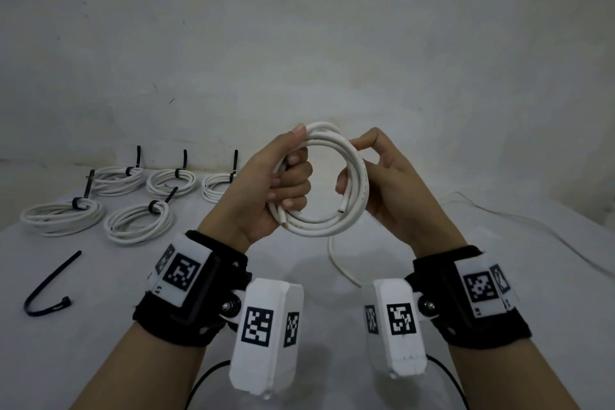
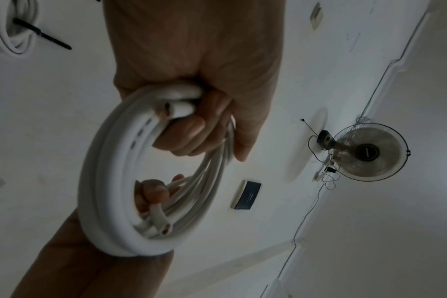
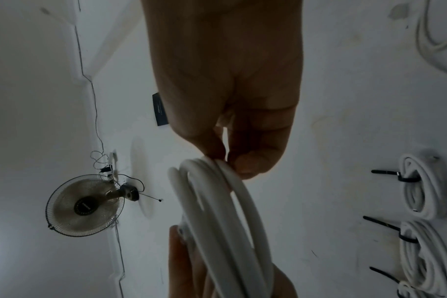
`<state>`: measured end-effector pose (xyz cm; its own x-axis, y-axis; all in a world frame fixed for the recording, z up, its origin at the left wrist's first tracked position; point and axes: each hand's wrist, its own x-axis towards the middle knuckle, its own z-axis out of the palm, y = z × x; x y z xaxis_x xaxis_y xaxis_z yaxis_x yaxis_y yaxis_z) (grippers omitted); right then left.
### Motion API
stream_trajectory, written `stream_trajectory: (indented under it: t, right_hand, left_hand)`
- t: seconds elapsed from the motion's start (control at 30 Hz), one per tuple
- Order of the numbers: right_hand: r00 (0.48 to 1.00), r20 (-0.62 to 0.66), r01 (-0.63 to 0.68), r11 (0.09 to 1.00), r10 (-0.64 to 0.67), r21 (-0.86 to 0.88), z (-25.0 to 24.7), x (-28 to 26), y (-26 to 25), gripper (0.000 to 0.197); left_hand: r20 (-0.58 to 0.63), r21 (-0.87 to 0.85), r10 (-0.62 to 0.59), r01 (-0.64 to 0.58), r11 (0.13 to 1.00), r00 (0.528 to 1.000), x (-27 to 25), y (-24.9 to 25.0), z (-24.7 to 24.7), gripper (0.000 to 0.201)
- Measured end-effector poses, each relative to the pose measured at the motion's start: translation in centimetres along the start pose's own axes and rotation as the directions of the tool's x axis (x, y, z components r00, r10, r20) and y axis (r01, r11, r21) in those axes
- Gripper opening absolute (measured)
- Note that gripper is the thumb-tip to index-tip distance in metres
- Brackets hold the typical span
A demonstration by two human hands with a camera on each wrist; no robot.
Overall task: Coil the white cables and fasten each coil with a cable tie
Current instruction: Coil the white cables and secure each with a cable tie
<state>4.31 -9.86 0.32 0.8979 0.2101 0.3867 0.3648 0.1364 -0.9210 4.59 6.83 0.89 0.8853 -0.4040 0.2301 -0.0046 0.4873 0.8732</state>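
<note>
I hold a coiled white cable (image 1: pixel 327 226) upright in the air over the table, between both hands. My left hand (image 1: pixel 293 173) grips the coil's left side with its fingers curled round the strands; in the left wrist view that hand (image 2: pixel 191 129) closes on the coil (image 2: pixel 102 181) beside one cut end. My right hand (image 1: pixel 351 165) pinches the coil's right side between thumb and fingers, and the right wrist view shows this hand (image 3: pixel 230 161) on the top of the coil (image 3: pixel 217 211). A loose black cable tie (image 1: pixel 50 289) lies on the table at the left.
Several tied coils (image 1: pixel 139 223) with black ties lie in two rows at the back left of the white table (image 1: pixel 116 326). A loose white cable (image 1: pixel 336 263) trails under my hands and off to the right. A wall rises just behind the table.
</note>
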Motion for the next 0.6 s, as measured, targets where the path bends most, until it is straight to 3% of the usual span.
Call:
stream_trajectory:
  t: [0.23,0.3,0.37,0.47,0.6]
  right_hand:
    - [1.000,0.001,0.021,0.998,-0.021,-0.062,-0.6,-0.4,-1.3,0.018]
    - [0.997,-0.038,0.056,0.985,-0.063,-0.163,-0.1,-0.6,-1.9,0.032]
    - [0.975,-0.117,0.132,0.913,-0.190,-0.386,0.6,-0.7,-2.2,0.049]
    - [0.915,-0.115,0.237,0.745,-0.386,-0.624,1.2,-1.1,-2.4,0.039]
    - [0.929,0.009,0.247,0.600,-0.371,-0.761,0.6,-0.9,-1.8,0.017]
  left_hand:
    - [-0.028,0.007,0.073,-0.073,0.997,0.997,-0.1,0.1,0.4,0.035]
    - [-0.018,0.011,0.073,-0.073,0.997,0.997,-0.1,0.1,0.3,0.035]
    - [-0.011,-0.001,0.062,-0.062,0.998,0.998,-0.1,0.0,0.4,0.036]
    - [-0.005,0.000,0.051,-0.051,0.999,0.999,-0.1,-0.1,0.7,0.036]
    - [-0.030,0.091,0.064,-0.061,0.994,0.997,-0.1,-0.2,0.9,0.035]
